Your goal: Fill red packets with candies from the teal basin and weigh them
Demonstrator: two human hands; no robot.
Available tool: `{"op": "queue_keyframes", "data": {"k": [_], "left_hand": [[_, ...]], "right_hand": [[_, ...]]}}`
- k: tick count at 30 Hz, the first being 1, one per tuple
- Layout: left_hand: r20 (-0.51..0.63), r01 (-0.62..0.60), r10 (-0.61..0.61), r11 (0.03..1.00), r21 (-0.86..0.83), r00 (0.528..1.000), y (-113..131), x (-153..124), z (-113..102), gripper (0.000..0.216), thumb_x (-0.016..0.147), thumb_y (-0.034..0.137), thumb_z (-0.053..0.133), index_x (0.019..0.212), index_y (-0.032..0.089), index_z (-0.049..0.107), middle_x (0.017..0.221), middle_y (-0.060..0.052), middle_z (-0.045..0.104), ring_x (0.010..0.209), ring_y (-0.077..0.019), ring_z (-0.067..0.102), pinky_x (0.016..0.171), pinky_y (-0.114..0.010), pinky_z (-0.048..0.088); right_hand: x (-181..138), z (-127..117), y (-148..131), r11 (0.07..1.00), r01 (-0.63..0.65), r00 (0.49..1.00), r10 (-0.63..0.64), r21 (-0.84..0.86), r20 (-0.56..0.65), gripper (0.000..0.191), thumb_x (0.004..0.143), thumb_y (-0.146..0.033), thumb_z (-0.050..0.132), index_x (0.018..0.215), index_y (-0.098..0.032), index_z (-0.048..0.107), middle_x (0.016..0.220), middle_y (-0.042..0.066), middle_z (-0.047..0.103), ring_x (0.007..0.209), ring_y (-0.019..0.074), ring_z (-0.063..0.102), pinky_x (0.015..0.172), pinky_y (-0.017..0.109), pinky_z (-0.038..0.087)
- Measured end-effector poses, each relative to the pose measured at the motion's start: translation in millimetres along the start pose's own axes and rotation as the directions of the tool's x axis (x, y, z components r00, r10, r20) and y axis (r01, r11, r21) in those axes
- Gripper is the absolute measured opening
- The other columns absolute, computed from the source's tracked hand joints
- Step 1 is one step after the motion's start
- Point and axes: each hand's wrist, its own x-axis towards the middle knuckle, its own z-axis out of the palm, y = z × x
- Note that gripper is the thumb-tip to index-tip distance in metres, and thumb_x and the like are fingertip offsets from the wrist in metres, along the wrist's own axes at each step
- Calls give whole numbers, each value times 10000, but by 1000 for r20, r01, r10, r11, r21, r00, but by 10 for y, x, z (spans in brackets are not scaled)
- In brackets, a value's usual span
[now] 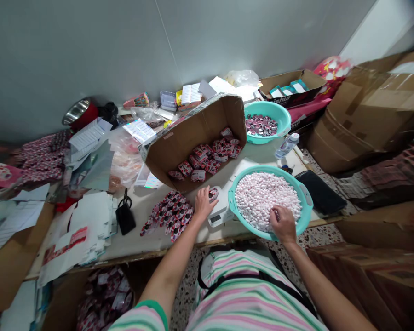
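Observation:
My left hand point(204, 202) rests on a small red-and-white packet point(213, 194) that sits on a small white scale point(218, 212); its fingers curl around the packet. My right hand point(283, 224) reaches into a teal basin point(305, 216) full of small pink-white candies point(262, 195), with its fingers bent down into the pile. A heap of red printed packets point(170, 214) lies just left of the left hand on the table point(145, 239).
An open cardboard box point(179, 142) holding filled red packets lies on its side behind the scale. A second teal basin point(283, 117) with dark round pieces stands farther back. A small bottle point(287, 145), a black tablet point(320, 192), paper stacks and large cartons surround the table.

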Motion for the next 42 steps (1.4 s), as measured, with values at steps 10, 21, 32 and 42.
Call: {"op": "queue_keyframes", "data": {"k": [10, 21, 32, 42], "left_hand": [[-107, 19, -26, 998, -68, 994, -40, 17, -53, 577, 871, 540, 412, 1306, 161, 423, 1249, -132, 535, 1162, -268, 463, 978, -402, 381], [-2, 5, -6, 998, -64, 1000, -18, 67, 60, 572, 785, 382, 598, 1287, 170, 422, 1270, -139, 521, 1182, -273, 455, 982, -409, 362], [-84, 49, -67, 979, -198, 994, 75, -367, -310, 348, 794, 250, 587, 1137, 222, 528, 1103, -63, 619, 1038, -217, 544, 907, -358, 419], [-533, 437, -549, 836, -333, 644, -1109, -1874, -935, 358, 830, 348, 560, 1150, 192, 523, 1103, -120, 536, 1044, -245, 542, 925, -390, 462]], "right_hand": [[-5, -3, 19, 1000, 3, 1000, -3, 27, 16, 107, 851, -267, 459, 898, -199, 528, 890, 78, 584, 885, 225, 508, 820, 367, 388], [-16, -11, 8, 999, -14, 1000, 13, 37, 28, 125, 844, -263, 450, 895, -192, 540, 898, 89, 584, 880, 231, 503, 834, 385, 388], [-80, -10, 113, 996, 83, 996, -81, -41, 46, 194, 837, -328, 450, 874, -169, 555, 842, 110, 594, 807, 249, 524, 782, 384, 390], [-93, -3, 154, 978, 141, 988, -130, -156, 80, 275, 825, -377, 410, 822, -160, 578, 747, 112, 586, 712, 261, 532, 709, 378, 395]]}}
